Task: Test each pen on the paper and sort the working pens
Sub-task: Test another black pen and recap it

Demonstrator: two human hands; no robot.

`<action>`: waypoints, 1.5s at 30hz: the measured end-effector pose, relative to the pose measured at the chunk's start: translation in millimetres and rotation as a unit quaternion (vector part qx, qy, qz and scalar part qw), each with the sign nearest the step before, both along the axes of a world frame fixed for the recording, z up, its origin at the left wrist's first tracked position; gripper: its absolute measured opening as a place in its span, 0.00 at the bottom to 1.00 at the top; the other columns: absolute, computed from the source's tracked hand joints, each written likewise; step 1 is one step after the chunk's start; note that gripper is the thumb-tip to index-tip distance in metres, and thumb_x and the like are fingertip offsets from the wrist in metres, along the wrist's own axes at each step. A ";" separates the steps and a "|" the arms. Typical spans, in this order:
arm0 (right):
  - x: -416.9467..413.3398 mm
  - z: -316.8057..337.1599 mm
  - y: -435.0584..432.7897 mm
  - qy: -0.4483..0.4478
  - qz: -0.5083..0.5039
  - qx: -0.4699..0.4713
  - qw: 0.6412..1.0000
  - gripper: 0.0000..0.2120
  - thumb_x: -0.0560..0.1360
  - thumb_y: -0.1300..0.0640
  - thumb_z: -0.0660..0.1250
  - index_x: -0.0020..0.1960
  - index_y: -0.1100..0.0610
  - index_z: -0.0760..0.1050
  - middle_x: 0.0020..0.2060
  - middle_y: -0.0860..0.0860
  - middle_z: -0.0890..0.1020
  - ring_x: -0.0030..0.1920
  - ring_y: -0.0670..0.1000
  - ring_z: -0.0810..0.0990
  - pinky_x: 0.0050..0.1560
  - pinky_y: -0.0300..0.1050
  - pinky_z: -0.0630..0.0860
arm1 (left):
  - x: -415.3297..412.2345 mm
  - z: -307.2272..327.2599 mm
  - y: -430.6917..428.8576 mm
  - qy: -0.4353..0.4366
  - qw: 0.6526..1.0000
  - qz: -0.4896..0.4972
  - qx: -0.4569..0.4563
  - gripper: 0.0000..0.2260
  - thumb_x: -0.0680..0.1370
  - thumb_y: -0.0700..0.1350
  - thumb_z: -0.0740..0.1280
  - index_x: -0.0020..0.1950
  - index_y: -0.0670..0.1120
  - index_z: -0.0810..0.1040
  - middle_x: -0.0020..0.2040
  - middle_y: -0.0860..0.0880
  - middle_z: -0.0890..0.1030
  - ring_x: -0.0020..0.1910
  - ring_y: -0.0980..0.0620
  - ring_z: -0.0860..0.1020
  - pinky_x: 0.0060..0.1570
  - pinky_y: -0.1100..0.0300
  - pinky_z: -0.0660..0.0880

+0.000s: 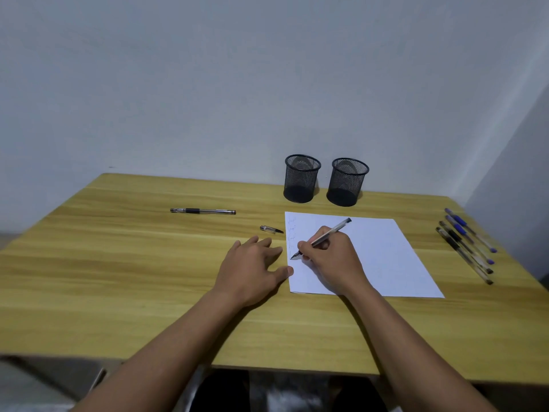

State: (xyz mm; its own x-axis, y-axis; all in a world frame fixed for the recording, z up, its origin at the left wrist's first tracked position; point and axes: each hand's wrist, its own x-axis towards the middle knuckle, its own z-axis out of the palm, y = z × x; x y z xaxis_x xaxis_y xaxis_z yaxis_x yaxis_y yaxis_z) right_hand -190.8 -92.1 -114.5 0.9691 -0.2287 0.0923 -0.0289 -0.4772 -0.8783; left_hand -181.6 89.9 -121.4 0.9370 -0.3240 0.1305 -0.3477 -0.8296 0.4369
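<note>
My right hand [332, 257] grips an uncapped clear pen [335, 230] with its tip touching the left margin of the white paper [386, 257], below several faint scribbles. My left hand [252, 269] lies flat on the table with fingers spread, its thumb at the paper's left edge. The pen's clear cap [271, 229] lies just left of the paper. A capped black pen [203, 211] lies alone further left. Several capped pens [466, 245], blue and black, lie in a row at the right. Two black mesh cups [301, 178] [346, 182] stand behind the paper; no pens show in them.
The wooden table [118, 278] backs onto a white wall, with another wall close on the right. The table's near edge runs just above my lap.
</note>
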 end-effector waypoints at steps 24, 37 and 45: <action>4.4 -5.3 -8.9 0.005 -0.023 0.016 1.000 0.07 0.74 0.55 0.73 0.41 0.57 0.79 0.34 0.50 0.84 0.40 0.51 0.86 0.45 0.59 0.85 | 0.8 3.1 -0.1 0.027 1.000 0.006 -0.002 0.29 0.74 0.65 0.66 0.72 0.55 0.73 0.77 0.53 0.66 0.78 0.52 0.58 0.76 0.48 0.54; 5.5 -0.9 -3.9 0.002 -0.026 0.138 0.990 0.08 0.73 0.56 0.72 0.41 0.61 0.79 0.31 0.54 0.84 0.35 0.54 0.82 0.39 0.53 0.77 | 0.6 15.0 0.9 0.041 0.999 0.005 0.024 0.27 0.73 0.64 0.68 0.71 0.57 0.73 0.76 0.56 0.66 0.78 0.52 0.59 0.71 0.51 0.64; 7.1 5.4 -1.2 -0.013 -0.007 0.188 0.982 0.09 0.73 0.54 0.73 0.39 0.59 0.79 0.33 0.56 0.84 0.33 0.50 0.79 0.39 0.51 0.72 | 20.8 33.1 0.6 0.011 0.993 0.084 -0.086 0.10 0.72 0.54 0.65 0.46 0.55 0.85 0.44 0.55 0.85 0.45 0.52 0.82 0.46 0.57 0.79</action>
State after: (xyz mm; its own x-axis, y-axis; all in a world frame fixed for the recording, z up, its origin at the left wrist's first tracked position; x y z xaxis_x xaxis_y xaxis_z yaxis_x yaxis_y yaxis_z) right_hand -183.6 -93.3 -109.1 0.9638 -0.2655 0.0228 -0.0091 -0.1181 -0.9930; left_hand -160.8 90.5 -88.3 0.9791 -0.1373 0.1498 -0.1996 -0.7883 0.5821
